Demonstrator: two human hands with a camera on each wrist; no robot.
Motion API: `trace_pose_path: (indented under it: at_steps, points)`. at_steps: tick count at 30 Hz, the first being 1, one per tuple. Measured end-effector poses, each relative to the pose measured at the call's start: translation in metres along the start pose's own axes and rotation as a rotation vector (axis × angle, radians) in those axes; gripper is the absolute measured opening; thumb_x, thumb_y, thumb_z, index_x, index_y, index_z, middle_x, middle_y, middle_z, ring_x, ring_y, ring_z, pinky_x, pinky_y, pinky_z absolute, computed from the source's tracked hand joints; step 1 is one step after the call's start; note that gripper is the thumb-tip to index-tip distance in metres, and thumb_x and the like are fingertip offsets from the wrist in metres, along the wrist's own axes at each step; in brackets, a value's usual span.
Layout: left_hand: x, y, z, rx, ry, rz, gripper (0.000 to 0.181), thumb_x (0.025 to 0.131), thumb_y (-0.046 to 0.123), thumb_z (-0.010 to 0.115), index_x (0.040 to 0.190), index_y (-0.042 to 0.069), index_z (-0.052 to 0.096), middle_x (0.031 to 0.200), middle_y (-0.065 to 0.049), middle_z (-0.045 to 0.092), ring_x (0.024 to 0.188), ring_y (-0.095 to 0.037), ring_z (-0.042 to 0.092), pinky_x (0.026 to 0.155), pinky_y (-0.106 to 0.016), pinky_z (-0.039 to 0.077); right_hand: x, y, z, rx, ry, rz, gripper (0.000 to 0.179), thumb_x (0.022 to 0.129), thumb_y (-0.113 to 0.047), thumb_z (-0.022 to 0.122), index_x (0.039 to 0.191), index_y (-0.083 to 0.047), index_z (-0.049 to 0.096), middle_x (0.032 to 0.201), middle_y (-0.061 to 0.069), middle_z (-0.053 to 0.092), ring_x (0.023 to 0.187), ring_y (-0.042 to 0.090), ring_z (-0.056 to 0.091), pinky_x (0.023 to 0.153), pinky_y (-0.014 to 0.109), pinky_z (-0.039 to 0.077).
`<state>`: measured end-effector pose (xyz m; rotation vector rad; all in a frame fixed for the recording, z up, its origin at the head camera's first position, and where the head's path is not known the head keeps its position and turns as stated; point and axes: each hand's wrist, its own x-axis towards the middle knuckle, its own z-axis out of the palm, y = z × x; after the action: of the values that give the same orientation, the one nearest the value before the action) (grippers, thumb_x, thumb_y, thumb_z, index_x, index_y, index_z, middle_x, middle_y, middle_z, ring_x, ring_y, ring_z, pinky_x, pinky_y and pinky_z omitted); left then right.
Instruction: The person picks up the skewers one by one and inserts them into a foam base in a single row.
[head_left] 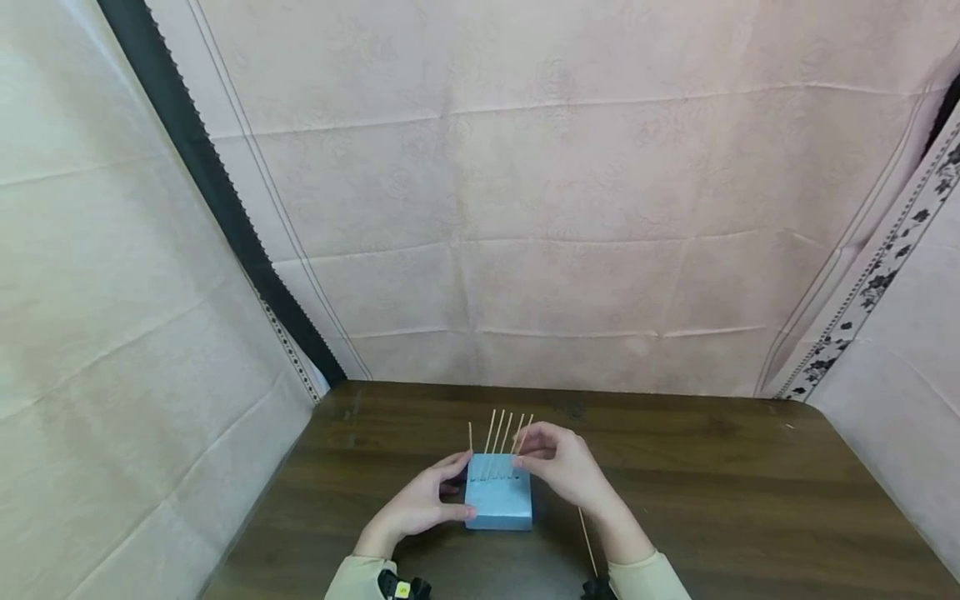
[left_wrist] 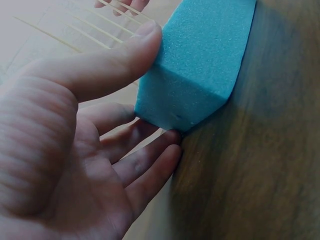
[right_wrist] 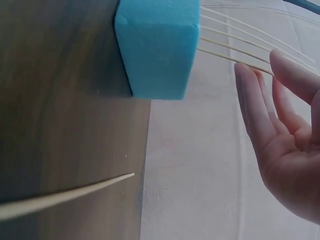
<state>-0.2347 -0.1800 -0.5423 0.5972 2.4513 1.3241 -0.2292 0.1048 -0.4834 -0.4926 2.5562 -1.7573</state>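
Note:
A light-blue foam block [head_left: 498, 507] stands on the table, with several thin wooden skewers [head_left: 491, 432] rising from a row along its top. My left hand [head_left: 422, 502] holds the block by its left side; in the left wrist view the thumb [left_wrist: 115, 65] lies along one edge and the fingers touch another face. At the row's right end, my right hand [head_left: 564, 468] pinches the last skewer [right_wrist: 217, 54] between thumb and fingertips, a little above the foam. The skewers' lower ends are hidden inside the block.
Beside my right forearm another skewer [head_left: 587, 542] shows apart from the block, its tip [right_wrist: 127, 176] pointing forward. The dark wooden table [head_left: 712, 492] ends at a pale cloth backdrop [head_left: 562, 250], with cloth walls [head_left: 135, 400] on both sides.

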Motion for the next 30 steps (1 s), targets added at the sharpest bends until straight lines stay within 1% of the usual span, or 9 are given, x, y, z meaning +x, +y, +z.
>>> trace_pose_path:
  at_steps: [4, 6, 9, 11, 17, 20, 24, 26, 30]
  points:
    - [0.001, 0.0, 0.002, -0.006, -0.001, -0.006, 0.095, 0.092, 0.036, 0.087, 0.167, 0.007, 0.037, 0.17, -0.019, 0.035, 0.133, -0.035, 0.061, 0.11, -0.055, 0.051, -0.005, 0.001, -0.008, 0.043, -0.04, 0.033, 0.031, 0.096, -0.016, 0.083, 0.123, -0.004, 0.073, 0.111, 0.008, 0.076, 0.099, 0.023, 0.074, 0.087, 0.041, 0.064]
    - [0.001, 0.0, 0.002, -0.008, 0.002, -0.007, 0.095, 0.091, 0.036, 0.088, 0.167, 0.007, 0.037, 0.17, -0.019, 0.034, 0.133, -0.035, 0.06, 0.11, -0.055, 0.05, -0.008, 0.002, -0.012, 0.085, -0.068, 0.047, 0.035, 0.098, -0.019, 0.081, 0.127, -0.002, 0.072, 0.114, 0.011, 0.076, 0.102, 0.028, 0.074, 0.089, 0.044, 0.064]
    - [0.001, -0.001, 0.002, -0.011, 0.002, -0.003, 0.096, 0.091, 0.035, 0.088, 0.167, 0.007, 0.037, 0.171, -0.02, 0.034, 0.133, -0.035, 0.06, 0.111, -0.056, 0.05, -0.01, 0.006, -0.022, 0.135, -0.115, 0.063, 0.039, 0.101, -0.021, 0.077, 0.132, 0.002, 0.068, 0.119, 0.018, 0.074, 0.106, 0.036, 0.073, 0.09, 0.048, 0.063]
    - [0.001, -0.001, 0.001, -0.013, 0.0, 0.003, 0.096, 0.091, 0.035, 0.088, 0.167, 0.006, 0.036, 0.171, -0.02, 0.033, 0.133, -0.035, 0.06, 0.111, -0.055, 0.05, -0.011, 0.01, -0.03, 0.138, -0.139, 0.071, 0.04, 0.103, -0.021, 0.076, 0.134, 0.003, 0.067, 0.12, 0.019, 0.073, 0.107, 0.038, 0.073, 0.091, 0.05, 0.063]
    - [0.001, -0.002, 0.0, -0.009, -0.002, 0.014, 0.096, 0.091, 0.034, 0.088, 0.167, 0.006, 0.036, 0.171, -0.021, 0.033, 0.134, -0.036, 0.06, 0.111, -0.056, 0.05, -0.014, 0.026, -0.052, 0.008, -0.155, 0.114, 0.04, 0.099, -0.02, 0.079, 0.132, 0.001, 0.069, 0.114, 0.012, 0.074, 0.1, 0.03, 0.072, 0.085, 0.046, 0.064]
    - [0.0, -0.002, 0.0, -0.003, 0.003, 0.011, 0.096, 0.091, 0.035, 0.088, 0.167, 0.006, 0.036, 0.171, -0.021, 0.033, 0.134, -0.037, 0.06, 0.111, -0.056, 0.05, -0.014, 0.034, -0.058, -0.061, -0.169, 0.149, 0.042, 0.096, -0.016, 0.081, 0.132, 0.001, 0.068, 0.113, 0.012, 0.073, 0.098, 0.024, 0.071, 0.083, 0.042, 0.064]
    - [0.0, -0.002, 0.001, -0.005, 0.007, 0.005, 0.096, 0.091, 0.034, 0.088, 0.167, 0.006, 0.037, 0.171, -0.02, 0.033, 0.133, -0.037, 0.06, 0.111, -0.057, 0.049, -0.015, 0.044, -0.062, -0.163, -0.181, 0.172, 0.043, 0.09, -0.011, 0.086, 0.128, 0.001, 0.069, 0.109, 0.011, 0.072, 0.095, 0.022, 0.068, 0.081, 0.042, 0.061]
    - [0.0, -0.001, 0.001, -0.007, 0.009, 0.004, 0.096, 0.091, 0.034, 0.088, 0.166, 0.006, 0.037, 0.17, -0.02, 0.034, 0.133, -0.037, 0.06, 0.111, -0.057, 0.049, -0.015, 0.047, -0.064, -0.193, -0.181, 0.176, 0.044, 0.087, -0.007, 0.088, 0.126, 0.001, 0.068, 0.105, 0.01, 0.071, 0.093, 0.022, 0.068, 0.079, 0.042, 0.06]
    - [-0.001, 0.0, 0.001, -0.004, 0.008, 0.0, 0.096, 0.091, 0.035, 0.088, 0.167, 0.007, 0.037, 0.17, -0.02, 0.034, 0.133, -0.037, 0.06, 0.111, -0.058, 0.049, -0.016, 0.049, -0.065, -0.205, -0.182, 0.196, 0.047, 0.082, 0.001, 0.09, 0.123, 0.003, 0.066, 0.102, 0.011, 0.069, 0.088, 0.022, 0.068, 0.076, 0.041, 0.06]
